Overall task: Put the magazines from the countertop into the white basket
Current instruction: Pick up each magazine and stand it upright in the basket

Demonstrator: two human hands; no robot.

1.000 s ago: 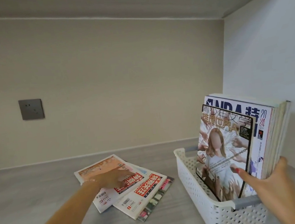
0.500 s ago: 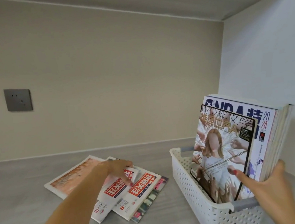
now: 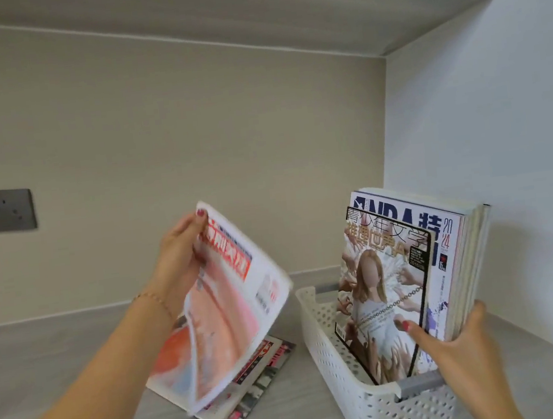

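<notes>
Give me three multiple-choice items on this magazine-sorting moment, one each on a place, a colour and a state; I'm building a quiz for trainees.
1. Where does the white basket stand?
A. On the countertop, near the right wall
B. On the shelf above
C. On the floor

2. What colour is the wall socket?
A. Bright red
B. Dark grey
C. Yellow

3. What is the left hand doing?
A. Lying flat on the counter
B. Gripping the basket rim
C. Holding a lifted magazine by its top edge

Answers:
1. A: the basket sits on the grey counter beside the white wall.
2. B: the plate is dark grey against the beige wall.
3. C: the fingers curl round the magazine, raised above the remaining stack, while the right hand steadies the upright magazines in the basket.
</notes>
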